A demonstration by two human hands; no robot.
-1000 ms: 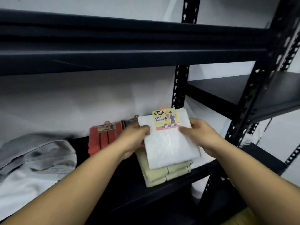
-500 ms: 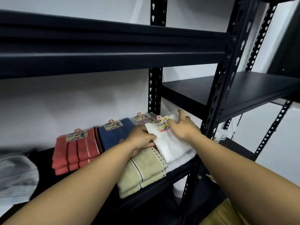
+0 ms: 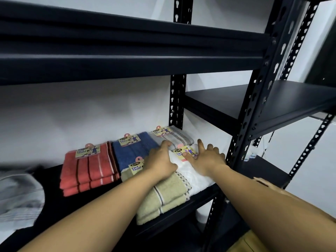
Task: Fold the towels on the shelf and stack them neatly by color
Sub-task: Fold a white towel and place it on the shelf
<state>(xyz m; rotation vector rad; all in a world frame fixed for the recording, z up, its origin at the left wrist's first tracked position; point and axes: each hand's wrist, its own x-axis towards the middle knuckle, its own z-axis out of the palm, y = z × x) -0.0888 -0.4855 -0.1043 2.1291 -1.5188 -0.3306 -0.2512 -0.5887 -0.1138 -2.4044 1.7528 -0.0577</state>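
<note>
We see both hands flat on a folded white towel [image 3: 192,174] at the centre right of the frame, at the right end of a dark shelf [image 3: 101,206]. The left hand [image 3: 160,163] presses its left edge and the right hand [image 3: 205,158] lies spread over its paper label, fingers straight, gripping nothing; we judge they are squaring it into its own colour spot. Beside it sit tan towels [image 3: 163,197], with blue towels [image 3: 132,151], grey striped towels [image 3: 176,138] and red towels [image 3: 89,170] behind and to the left. Pale cloth [image 3: 18,195] at the lower left is cut off, its shape unclear.
</note>
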